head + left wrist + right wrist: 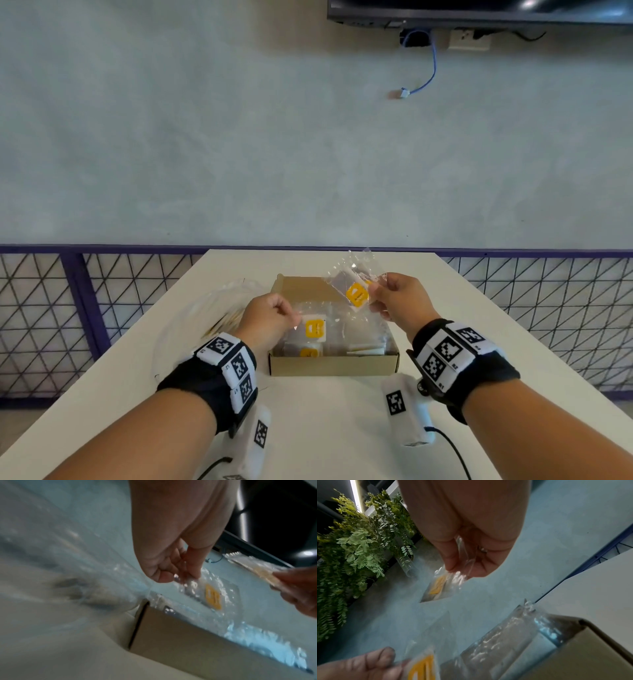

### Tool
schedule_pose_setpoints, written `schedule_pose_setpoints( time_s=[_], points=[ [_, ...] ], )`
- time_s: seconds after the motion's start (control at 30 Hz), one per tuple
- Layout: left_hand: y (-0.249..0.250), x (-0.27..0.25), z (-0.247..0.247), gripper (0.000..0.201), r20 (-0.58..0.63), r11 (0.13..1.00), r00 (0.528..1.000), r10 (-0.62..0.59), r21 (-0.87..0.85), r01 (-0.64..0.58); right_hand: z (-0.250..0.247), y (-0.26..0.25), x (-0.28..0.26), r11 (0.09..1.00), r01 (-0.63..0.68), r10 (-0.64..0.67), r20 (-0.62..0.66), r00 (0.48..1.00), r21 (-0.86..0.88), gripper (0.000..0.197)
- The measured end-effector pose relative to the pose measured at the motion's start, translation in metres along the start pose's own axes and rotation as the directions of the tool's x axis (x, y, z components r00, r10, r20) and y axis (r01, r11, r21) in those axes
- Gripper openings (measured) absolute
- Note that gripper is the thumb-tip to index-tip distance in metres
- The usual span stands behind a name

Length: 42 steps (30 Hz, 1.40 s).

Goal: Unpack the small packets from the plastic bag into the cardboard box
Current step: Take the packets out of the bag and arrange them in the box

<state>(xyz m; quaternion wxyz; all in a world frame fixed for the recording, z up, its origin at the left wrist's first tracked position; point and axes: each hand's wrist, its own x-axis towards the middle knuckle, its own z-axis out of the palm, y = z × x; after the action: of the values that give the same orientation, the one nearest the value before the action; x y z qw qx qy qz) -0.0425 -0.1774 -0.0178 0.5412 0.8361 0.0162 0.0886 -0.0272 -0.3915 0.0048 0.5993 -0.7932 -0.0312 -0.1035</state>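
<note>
**Packets going into box, bag not yet emptied**

Left hand [270, 317] pinching one packet [314, 329] over cardboard box [334, 365]; right hand [399, 298] pinching another [356, 294] above it. Several already inside. Plastic bag [212, 315] on tabletop [329, 428], seemingly holding more

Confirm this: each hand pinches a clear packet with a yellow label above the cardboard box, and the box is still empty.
Not quite. The left hand and right hand do each pinch a yellow-labelled packet above the cardboard box, but the box is not empty: the head view shows several clear packets already lying inside it.
</note>
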Motion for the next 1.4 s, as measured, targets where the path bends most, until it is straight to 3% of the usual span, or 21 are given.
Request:
schedule_pose_setpoints(
  time_s=[0.1, 0.23, 0.37, 0.47, 0.53, 0.6, 0.7, 0.77, 0.87, 1.0, 1.17, 1.27, 1.4],
  points=[
    [-0.004, -0.005, 0.002, 0.031, 0.039, 0.953, 0.993, 0.109, 0.281, -0.115, -0.001, 0.001, -0.001, 1.000, 0.007, -0.006, 0.007, 1.000, -0.016, 0.015],
    [-0.005, -0.005, 0.000, 0.019, 0.131, 0.873, 0.987, 0.098, 0.464, -0.148, -0.001, 0.002, -0.002, 0.999, 0.013, -0.011, 0.036, 0.999, -0.038, 0.017],
    [0.000, -0.007, 0.001, 0.025, 0.287, 0.681, 0.957, 0.048, 0.691, -0.241, 0.001, 0.003, -0.003, 0.993, 0.041, -0.034, 0.071, 0.997, -0.108, 0.026],
    [0.005, -0.009, 0.005, 0.025, 0.325, 0.534, 0.945, 0.027, 0.795, -0.289, 0.004, 0.003, -0.004, 0.981, 0.086, -0.070, 0.096, 0.993, -0.172, 0.026],
    [0.005, -0.005, 0.004, 0.025, 0.302, 0.561, 0.953, 0.025, 0.784, -0.264, 0.005, 0.003, -0.004, 0.974, 0.105, -0.083, 0.113, 0.990, -0.201, 0.022],
    [0.006, -0.001, 0.000, 0.034, 0.241, 0.700, 0.970, 0.042, 0.685, -0.200, 0.005, 0.003, -0.004, 0.967, 0.117, -0.092, 0.118, 0.989, -0.225, 0.023],
    [0.019, 0.001, -0.003, 0.055, 0.187, 0.922, 0.975, 0.118, 0.345, -0.178, 0.005, 0.000, -0.005, 0.965, 0.136, -0.106, 0.139, 0.985, -0.227, 0.031],
    [0.030, 0.001, -0.004, 0.055, 0.205, 0.969, 0.967, 0.150, 0.166, -0.185, 0.007, -0.002, -0.007, 0.956, 0.161, -0.115, 0.189, 0.975, -0.246, 0.033],
    [0.034, 0.003, -0.003, 0.025, 0.254, 0.941, 0.944, 0.212, 0.207, -0.267, 0.013, -0.006, -0.009, 0.954, 0.170, -0.110, 0.236, 0.965, -0.248, 0.029],
    [0.027, 0.005, -0.008, 0.014, 0.215, 0.923, 0.954, 0.207, 0.280, -0.263, 0.014, -0.004, -0.008, 0.957, 0.167, -0.121, 0.196, 0.973, -0.238, 0.028],
    [0.010, 0.007, -0.022, 0.012, 0.188, 0.877, 0.964, 0.186, 0.411, -0.249, 0.001, 0.002, -0.002, 0.965, 0.127, -0.122, 0.039, 0.992, -0.228, 0.031],
    [0.002, 0.006, -0.020, 0.016, 0.221, 0.811, 0.965, 0.139, 0.533, -0.239, -0.004, 0.003, -0.001, 0.957, 0.122, -0.116, 0.036, 0.993, -0.264, 0.029],
    [0.002, 0.004, -0.015, 0.019, 0.216, 0.787, 0.970, 0.115, 0.576, -0.221, -0.003, 0.003, -0.003, 0.931, 0.120, -0.103, 0.067, 0.992, -0.344, 0.016]
  ],
)
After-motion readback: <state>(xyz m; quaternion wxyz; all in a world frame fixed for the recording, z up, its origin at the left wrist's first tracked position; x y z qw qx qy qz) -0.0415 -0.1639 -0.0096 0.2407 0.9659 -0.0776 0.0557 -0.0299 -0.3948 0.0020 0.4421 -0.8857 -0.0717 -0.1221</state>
